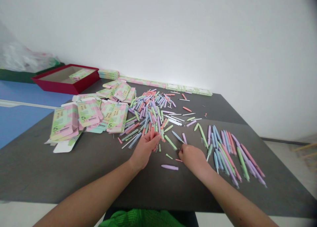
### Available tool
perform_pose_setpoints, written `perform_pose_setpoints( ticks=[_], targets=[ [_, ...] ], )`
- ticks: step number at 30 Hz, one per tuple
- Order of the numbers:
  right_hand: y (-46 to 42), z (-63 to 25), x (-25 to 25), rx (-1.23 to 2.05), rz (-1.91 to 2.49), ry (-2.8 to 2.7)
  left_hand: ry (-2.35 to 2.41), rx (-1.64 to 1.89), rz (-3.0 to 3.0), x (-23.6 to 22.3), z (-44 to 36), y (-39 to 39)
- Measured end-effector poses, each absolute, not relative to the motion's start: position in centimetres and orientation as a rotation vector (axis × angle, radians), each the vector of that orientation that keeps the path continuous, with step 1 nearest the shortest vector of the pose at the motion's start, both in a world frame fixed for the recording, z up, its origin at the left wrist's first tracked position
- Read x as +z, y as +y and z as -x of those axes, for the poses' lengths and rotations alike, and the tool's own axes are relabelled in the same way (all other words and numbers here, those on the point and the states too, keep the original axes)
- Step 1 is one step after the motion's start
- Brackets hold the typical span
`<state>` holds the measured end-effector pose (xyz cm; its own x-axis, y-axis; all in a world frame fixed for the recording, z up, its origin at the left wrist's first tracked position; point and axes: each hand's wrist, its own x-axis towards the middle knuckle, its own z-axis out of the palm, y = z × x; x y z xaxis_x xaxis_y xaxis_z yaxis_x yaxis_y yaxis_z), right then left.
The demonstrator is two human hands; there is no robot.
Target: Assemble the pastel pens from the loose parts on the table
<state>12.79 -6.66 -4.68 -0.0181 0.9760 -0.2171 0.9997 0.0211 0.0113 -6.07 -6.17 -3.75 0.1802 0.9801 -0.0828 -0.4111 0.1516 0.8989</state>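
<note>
My left hand [145, 148] is closed around a coral pen barrel [152, 133], which stands upright between thumb and fingers. My right hand [194, 158] rests low over the table with its fingers curled together. What they pinch is hidden. A light green pen barrel [170, 142] ends right by those fingertips, and a blue pen part [177, 136] lies just beyond. Between the hands and nearer to me lies a lilac barrel [169, 167]. Small green pieces [169, 156] are scattered there too. Ahead of the left hand spreads a heap of pastel pen parts [155, 111].
Pens [229, 154] lie in a loose group on the right of the dark table [99, 180]. Printed cartons [90, 113] are piled at the left, behind them a red box [74, 85]. White refills [173, 119] lie mid-table. Flat boxes [173, 87] line the wall.
</note>
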Motion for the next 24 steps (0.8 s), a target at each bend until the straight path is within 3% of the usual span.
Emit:
perform_pose_setpoints(
  ticks=[2,4,9,12,20,24],
  targets=[
    [-6.5,-12.9,-4.1,-0.256,-2.18,2.144,0.793,1.17,-0.862,-3.6,6.1,-6.3],
    [-6.5,-13.0,-3.1,-0.531,-2.291,2.239,0.751,1.147,-0.843,-3.4,6.1,-6.4],
    [-8.2,-12.6,-0.1,-2.281,-2.068,2.09,0.707,1.045,-0.837,-3.3,6.1,-6.6],
    [-9.3,-12.1,0.6,-2.795,-1.892,1.786,0.695,1.008,-0.857,-3.0,6.1,-6.7],
    [-10.0,-11.9,0.3,-3.15,-1.743,1.53,0.65,0.991,-0.797,-2.4,6.0,-6.8],
    [-9.9,-11.3,-0.2,-3.003,-2.164,1.825,0.609,0.987,-0.746,-2.8,6.1,-6.8]
  ],
)
